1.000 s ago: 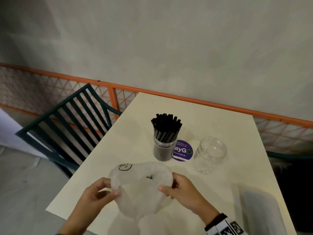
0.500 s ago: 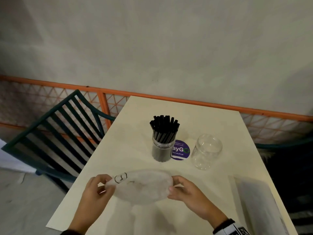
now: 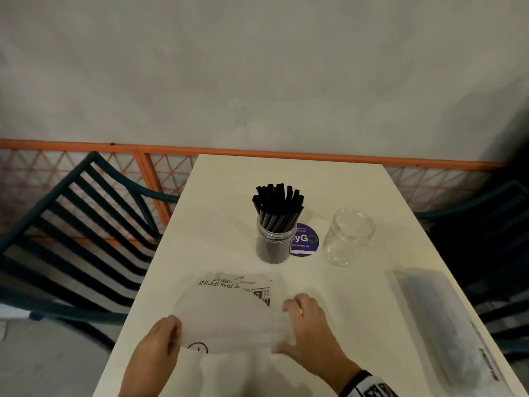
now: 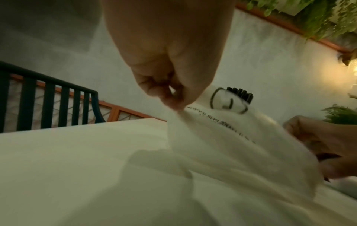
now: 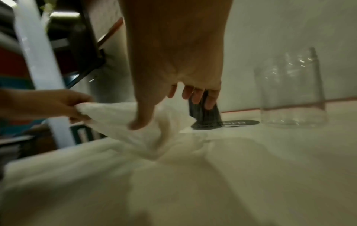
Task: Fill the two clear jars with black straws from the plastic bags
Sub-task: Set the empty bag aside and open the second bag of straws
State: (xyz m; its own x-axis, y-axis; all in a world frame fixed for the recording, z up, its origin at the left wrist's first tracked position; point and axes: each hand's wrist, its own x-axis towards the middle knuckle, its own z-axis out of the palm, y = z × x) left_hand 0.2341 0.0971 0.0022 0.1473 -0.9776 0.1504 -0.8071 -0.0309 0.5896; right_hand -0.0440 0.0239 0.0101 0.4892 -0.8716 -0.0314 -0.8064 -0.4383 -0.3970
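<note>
1. Left hand (image 3: 160, 345) pinches the near-left rim of a thin white printed plastic bag (image 3: 226, 319). The right hand (image 3: 307, 329) hovers with loose, spread fingers at the bag's right side and grips nothing.
2. The bag lies limp near the front edge of the cream table (image 3: 286, 179); it looks empty.
3. A clear jar full of black straws (image 3: 276, 224) stands at the table's middle, and an empty clear jar (image 3: 349, 237) stands just to its right.
4. One jar seems done. Next, I think, comes the second clear plastic bag (image 3: 446, 325) at the right edge.
</note>
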